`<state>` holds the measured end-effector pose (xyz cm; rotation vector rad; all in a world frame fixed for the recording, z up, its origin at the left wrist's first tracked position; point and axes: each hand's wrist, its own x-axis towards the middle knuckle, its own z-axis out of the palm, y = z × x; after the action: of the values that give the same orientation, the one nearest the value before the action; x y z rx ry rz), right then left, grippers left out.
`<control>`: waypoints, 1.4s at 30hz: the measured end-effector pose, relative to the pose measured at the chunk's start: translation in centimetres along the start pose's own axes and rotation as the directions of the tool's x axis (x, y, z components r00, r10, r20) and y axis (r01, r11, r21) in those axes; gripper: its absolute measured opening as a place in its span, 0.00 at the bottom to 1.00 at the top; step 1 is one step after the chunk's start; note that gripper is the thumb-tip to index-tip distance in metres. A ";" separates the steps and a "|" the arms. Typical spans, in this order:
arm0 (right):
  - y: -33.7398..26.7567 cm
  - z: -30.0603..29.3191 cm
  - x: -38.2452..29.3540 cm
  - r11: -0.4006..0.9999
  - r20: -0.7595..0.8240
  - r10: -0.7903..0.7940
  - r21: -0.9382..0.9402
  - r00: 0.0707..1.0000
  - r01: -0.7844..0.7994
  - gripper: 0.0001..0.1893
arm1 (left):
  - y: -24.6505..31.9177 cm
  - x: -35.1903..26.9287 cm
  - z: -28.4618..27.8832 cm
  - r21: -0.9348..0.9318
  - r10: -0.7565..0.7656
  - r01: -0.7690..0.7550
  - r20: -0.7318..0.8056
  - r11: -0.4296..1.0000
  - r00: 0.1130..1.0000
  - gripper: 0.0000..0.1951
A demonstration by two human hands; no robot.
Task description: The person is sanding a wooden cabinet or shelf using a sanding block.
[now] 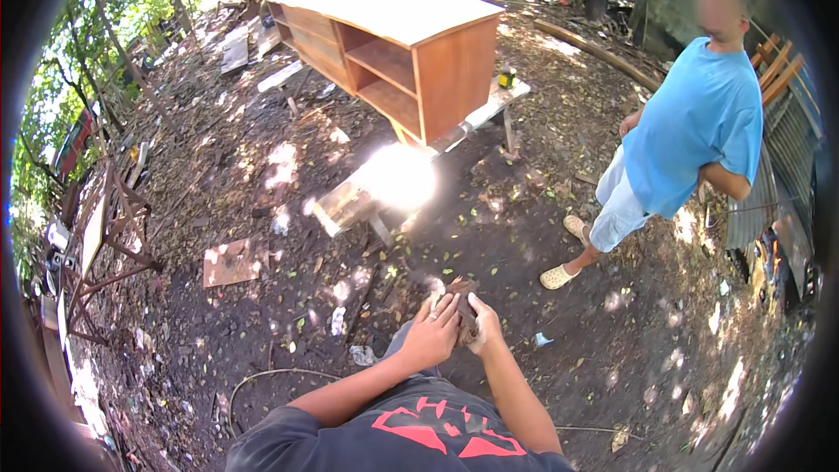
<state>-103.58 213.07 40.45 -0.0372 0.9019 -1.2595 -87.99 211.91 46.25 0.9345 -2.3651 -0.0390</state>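
Note:
Both of my hands are close together in front of my body, on a brown, crumpled piece of material (467, 328), perhaps a rag or worn sandpaper. My right hand (486, 326) grips its right side, with the thumb on top. Across its left side lie the fingers of my left hand (434, 335), which wears a ring. Beyond them, a wooden cabinet (457, 75) with open shelves rests raised on low wooden benches. Its pale top (387, 6) is glaringly sunlit. Under its near end, one bench (344, 206) shows a very bright patch of light.
A person (695, 124) in a blue shirt stands at the right. A small jar or can (507, 76) sits on the bench beside the cabinet. On the leaf-strewn ground lie a flat board (233, 263) and a thin cable (262, 373). Metal frames (118, 229) stand at the left.

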 end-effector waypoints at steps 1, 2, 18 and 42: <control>-2.3 0.0 2.2 0.998 0.022 0.049 0.033 0.999 -0.050 0.20 | -1.2 1.6 1.0 0.086 0.111 -0.114 0.041 0.990 0.993 0.15; -4.3 0.3 4.6 0.993 0.044 0.099 0.066 0.994 -0.102 0.20 | -3.1 3.5 1.8 0.077 0.110 -0.113 0.040 0.991 0.993 0.15; -43.1 33.4 37.2 -0.515 0.649 -0.760 -0.617 0.014 0.595 0.23 | -29.0 37.0 8.0 -0.250 -0.482 0.453 -0.064 0.856 0.874 0.11; -43.0 39.8 50.7 -0.658 0.920 -0.009 0.288 -0.391 0.695 0.13 | -36.2 46.6 12.1 0.021 -0.939 0.983 -0.292 0.182 0.180 0.17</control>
<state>-112.95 138.54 59.43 -2.9847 0.4199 -1.6037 -99.19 152.92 51.77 2.3131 -1.1426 -0.1850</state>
